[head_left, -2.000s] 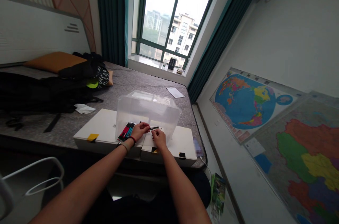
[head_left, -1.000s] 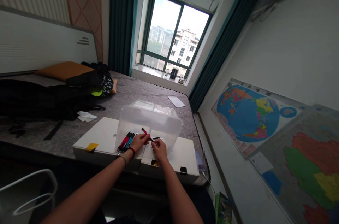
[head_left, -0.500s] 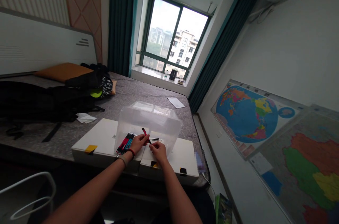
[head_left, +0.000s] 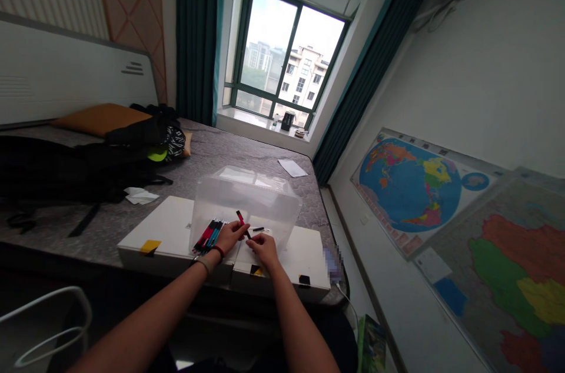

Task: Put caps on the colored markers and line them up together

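My left hand (head_left: 230, 236) is closed on a red and black pen (head_left: 240, 217) whose upper end sticks up past the fingers. My right hand (head_left: 263, 248) pinches the pen's dark lower end. Both hands are at the open side of a clear plastic box (head_left: 247, 199), which lies across two white boxes (head_left: 304, 252). Beside my left hand, several pens (head_left: 209, 235), red, black and teal, lie in a row in the clear box. A small black piece (head_left: 258, 229) lies behind my right hand.
The white boxes stand on a grey mattress (head_left: 233, 146). Black bags (head_left: 66, 167) and a crumpled tissue (head_left: 141, 195) lie left, a white paper (head_left: 292, 167) behind. A white looped tube (head_left: 83, 311) is at lower left.
The view has shifted slightly. Both hands keep the pen between them, with only a slight change in the right fingers.
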`<state>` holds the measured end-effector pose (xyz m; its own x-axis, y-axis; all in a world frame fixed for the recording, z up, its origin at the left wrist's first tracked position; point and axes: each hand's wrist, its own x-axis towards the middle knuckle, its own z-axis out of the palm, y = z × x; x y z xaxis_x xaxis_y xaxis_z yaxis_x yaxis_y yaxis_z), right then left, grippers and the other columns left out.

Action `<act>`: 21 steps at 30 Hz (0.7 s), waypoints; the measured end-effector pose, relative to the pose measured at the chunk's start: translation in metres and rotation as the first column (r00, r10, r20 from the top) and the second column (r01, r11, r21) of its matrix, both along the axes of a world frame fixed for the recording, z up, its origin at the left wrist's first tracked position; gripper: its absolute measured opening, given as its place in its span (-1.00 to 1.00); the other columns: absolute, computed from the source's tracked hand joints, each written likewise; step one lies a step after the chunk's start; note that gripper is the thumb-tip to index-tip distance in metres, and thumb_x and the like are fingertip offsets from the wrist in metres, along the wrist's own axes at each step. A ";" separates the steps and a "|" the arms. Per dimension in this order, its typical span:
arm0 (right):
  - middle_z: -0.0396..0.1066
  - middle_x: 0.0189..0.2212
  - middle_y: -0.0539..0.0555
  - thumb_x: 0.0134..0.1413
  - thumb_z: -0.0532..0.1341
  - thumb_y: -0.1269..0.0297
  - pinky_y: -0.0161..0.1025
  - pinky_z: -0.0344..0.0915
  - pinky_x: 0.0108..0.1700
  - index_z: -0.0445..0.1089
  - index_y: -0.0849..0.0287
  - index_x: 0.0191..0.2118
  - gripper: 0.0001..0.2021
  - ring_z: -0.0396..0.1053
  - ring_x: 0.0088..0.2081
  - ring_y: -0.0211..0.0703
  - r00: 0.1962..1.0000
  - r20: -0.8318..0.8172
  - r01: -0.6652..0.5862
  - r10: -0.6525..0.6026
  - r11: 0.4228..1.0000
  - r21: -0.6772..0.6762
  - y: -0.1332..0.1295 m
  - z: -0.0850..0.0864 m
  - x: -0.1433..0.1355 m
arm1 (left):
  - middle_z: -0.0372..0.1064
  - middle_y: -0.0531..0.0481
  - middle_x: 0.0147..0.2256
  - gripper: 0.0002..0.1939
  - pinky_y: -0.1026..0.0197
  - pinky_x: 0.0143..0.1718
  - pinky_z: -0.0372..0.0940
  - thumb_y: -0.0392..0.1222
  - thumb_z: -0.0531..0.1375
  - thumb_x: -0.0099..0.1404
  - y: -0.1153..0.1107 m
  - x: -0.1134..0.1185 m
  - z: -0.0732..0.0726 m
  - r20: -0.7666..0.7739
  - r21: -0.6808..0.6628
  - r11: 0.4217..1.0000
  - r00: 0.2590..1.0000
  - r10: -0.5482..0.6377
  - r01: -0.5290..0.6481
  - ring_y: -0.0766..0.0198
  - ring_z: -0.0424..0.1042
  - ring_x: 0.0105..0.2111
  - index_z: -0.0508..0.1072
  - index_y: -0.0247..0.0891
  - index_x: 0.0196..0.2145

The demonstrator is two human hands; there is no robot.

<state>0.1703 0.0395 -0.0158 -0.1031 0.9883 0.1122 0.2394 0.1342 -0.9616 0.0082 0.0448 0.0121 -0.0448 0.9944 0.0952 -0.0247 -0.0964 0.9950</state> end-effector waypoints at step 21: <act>0.52 -0.46 0.09 0.08 0.19 0.04 -0.33 0.32 -0.40 0.51 0.24 -0.32 -0.67 0.43 -0.51 -0.23 0.996 0.085 -0.020 0.020 1.000 0.003 -0.012 0.021 -0.002 | 0.37 0.07 -0.54 -0.65 0.32 -0.50 0.21 0.07 0.27 0.05 0.008 -0.004 -0.011 0.210 -0.052 0.998 0.977 -0.027 0.039 0.33 0.34 -0.54 0.46 -0.31 -0.37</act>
